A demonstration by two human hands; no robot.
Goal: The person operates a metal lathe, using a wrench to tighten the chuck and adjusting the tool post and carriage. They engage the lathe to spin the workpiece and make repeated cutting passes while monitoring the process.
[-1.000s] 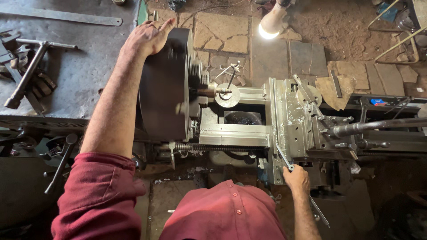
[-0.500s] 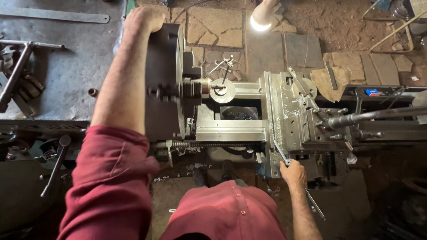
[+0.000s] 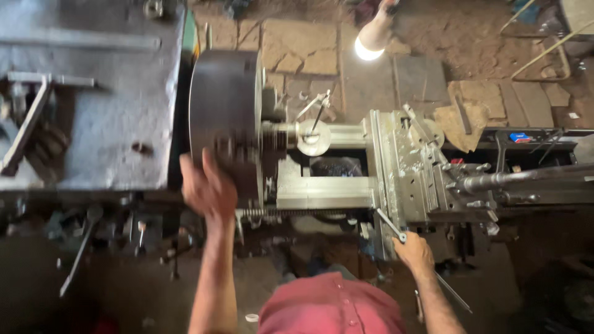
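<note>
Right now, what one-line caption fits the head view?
Left hand on the lathe's large dark chuck, right hand at a carriage lever, lamp lit above.

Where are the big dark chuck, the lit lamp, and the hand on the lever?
chuck [image 3: 226, 105]: head view, on its dark rounded outer rim.
lamp [image 3: 369, 44]: head view, on the glowing bulb end.
right hand [image 3: 413, 252]: head view, on the back of the hand, gripping the lever [image 3: 390, 224].

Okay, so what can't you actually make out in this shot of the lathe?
- Head view, left hand on the big round chuck: motion blur hides its grip.
- Right hand: the lever end sits under the fingers.
- Tools on the left bench: blurred.
- Lamp: cut by top edge.
</note>
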